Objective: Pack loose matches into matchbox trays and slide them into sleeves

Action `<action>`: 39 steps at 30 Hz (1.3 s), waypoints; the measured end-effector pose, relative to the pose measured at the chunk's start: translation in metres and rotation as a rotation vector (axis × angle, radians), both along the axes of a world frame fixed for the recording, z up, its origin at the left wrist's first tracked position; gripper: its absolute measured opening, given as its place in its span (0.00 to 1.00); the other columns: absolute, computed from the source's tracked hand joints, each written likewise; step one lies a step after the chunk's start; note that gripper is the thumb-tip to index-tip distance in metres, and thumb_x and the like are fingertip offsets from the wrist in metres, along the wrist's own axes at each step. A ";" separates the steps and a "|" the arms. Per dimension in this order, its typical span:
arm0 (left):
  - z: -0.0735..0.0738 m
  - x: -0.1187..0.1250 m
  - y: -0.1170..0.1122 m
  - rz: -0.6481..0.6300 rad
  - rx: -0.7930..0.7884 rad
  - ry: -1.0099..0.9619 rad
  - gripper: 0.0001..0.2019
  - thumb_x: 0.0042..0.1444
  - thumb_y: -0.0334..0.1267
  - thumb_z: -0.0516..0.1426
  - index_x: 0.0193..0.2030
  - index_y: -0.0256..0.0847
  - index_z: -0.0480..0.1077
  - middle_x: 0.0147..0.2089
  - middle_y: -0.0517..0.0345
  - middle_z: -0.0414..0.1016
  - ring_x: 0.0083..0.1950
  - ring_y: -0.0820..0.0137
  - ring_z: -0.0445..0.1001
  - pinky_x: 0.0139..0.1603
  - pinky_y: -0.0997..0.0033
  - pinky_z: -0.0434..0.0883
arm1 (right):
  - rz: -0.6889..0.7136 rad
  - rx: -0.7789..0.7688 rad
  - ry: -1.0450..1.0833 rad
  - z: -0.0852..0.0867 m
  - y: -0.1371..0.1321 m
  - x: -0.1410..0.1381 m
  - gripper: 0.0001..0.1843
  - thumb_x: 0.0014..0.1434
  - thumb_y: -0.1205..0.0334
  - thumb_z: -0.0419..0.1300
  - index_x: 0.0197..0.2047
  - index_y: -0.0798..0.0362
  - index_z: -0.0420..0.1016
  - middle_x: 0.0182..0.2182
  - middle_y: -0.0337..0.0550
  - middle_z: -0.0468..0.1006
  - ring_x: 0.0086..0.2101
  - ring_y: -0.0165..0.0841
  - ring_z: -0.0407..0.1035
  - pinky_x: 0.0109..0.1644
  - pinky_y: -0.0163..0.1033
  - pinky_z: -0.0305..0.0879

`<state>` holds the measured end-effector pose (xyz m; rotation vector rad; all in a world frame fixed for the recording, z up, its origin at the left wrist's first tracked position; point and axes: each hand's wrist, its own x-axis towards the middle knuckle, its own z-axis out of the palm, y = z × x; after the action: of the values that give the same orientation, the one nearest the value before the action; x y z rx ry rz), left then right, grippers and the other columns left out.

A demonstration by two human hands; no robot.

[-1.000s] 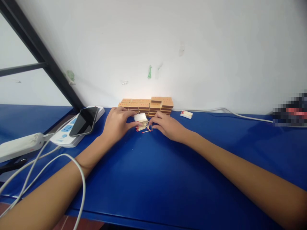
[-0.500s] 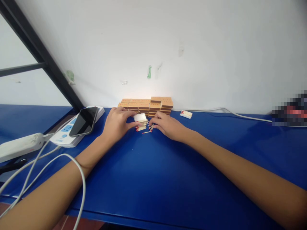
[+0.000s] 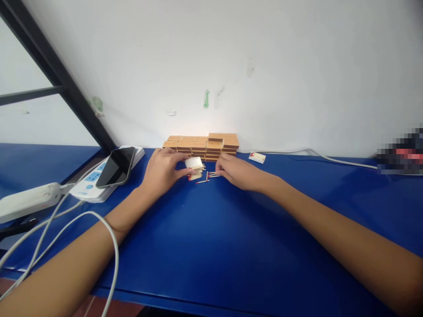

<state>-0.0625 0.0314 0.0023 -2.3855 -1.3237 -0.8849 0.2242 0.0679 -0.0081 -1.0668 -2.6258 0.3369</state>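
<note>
My left hand (image 3: 162, 169) pinches a small white matchbox tray (image 3: 194, 163) between thumb and fingers, tilted above a pile of red-tipped matches (image 3: 196, 176). To its right, my right hand (image 3: 233, 171) is closed with the fingertips pinching a few matches (image 3: 213, 174), whose red heads point left. A loose match (image 3: 202, 182) lies on the blue table just in front of the pile. Behind both hands stand stacked orange-brown matchboxes (image 3: 198, 145) against the wall.
Another white tray with some matches (image 3: 257, 157) lies to the right, near a white cable (image 3: 317, 154) along the wall. At the left, a phone (image 3: 116, 166) rests on a power strip (image 3: 89, 191), with white cables crossing my left forearm. Blue tabletop (image 3: 211, 237) spreads in front.
My right hand has moved a little to the right, away from the pile, and the matches at its fingertips now lie flatter and more level. My left hand keeps its hold on the tray.
</note>
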 end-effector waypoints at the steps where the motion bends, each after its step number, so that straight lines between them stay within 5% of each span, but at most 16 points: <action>1: -0.001 0.000 0.000 -0.004 -0.007 0.005 0.19 0.56 0.51 0.76 0.48 0.44 0.84 0.44 0.49 0.87 0.46 0.53 0.83 0.49 0.54 0.74 | 0.001 0.000 0.008 0.001 0.000 0.000 0.08 0.74 0.63 0.53 0.43 0.52 0.72 0.45 0.50 0.75 0.41 0.39 0.71 0.46 0.44 0.66; 10: -0.004 0.003 -0.001 -0.067 -0.034 0.000 0.18 0.58 0.52 0.75 0.47 0.43 0.84 0.42 0.51 0.87 0.44 0.55 0.82 0.47 0.55 0.72 | -0.029 -0.023 0.098 0.012 -0.006 -0.005 0.09 0.76 0.59 0.52 0.42 0.50 0.68 0.46 0.49 0.74 0.40 0.38 0.71 0.47 0.45 0.67; 18: -0.009 0.016 -0.007 -0.213 -0.047 -0.070 0.26 0.57 0.63 0.71 0.49 0.42 0.84 0.41 0.51 0.86 0.43 0.58 0.83 0.48 0.57 0.72 | -0.018 0.147 0.084 0.017 -0.026 -0.024 0.05 0.75 0.65 0.54 0.44 0.52 0.71 0.47 0.51 0.73 0.46 0.41 0.70 0.51 0.45 0.66; 25: -0.004 0.011 -0.006 -0.135 -0.042 -0.076 0.20 0.57 0.57 0.73 0.47 0.44 0.84 0.42 0.53 0.87 0.44 0.58 0.83 0.50 0.57 0.73 | -0.007 0.172 0.169 0.017 -0.021 -0.020 0.08 0.76 0.62 0.54 0.46 0.51 0.74 0.47 0.49 0.74 0.42 0.38 0.71 0.48 0.44 0.66; 32: 0.002 0.004 -0.004 -0.007 0.013 -0.117 0.18 0.57 0.52 0.75 0.46 0.44 0.85 0.45 0.50 0.88 0.45 0.55 0.85 0.50 0.55 0.74 | -0.023 -0.063 0.048 0.009 -0.003 -0.001 0.03 0.68 0.62 0.65 0.42 0.52 0.78 0.42 0.47 0.77 0.40 0.38 0.72 0.44 0.43 0.66; 39: 0.000 0.006 -0.003 -0.002 0.014 -0.088 0.19 0.56 0.52 0.76 0.47 0.42 0.85 0.43 0.50 0.88 0.43 0.56 0.84 0.48 0.56 0.74 | -0.013 -0.158 -0.020 0.016 -0.010 -0.006 0.06 0.71 0.66 0.60 0.40 0.53 0.77 0.40 0.47 0.79 0.38 0.37 0.72 0.43 0.41 0.65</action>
<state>-0.0570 0.0282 0.0019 -2.3621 -1.3428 -1.0067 0.2182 0.0580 0.0078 -1.1409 -2.6449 0.5418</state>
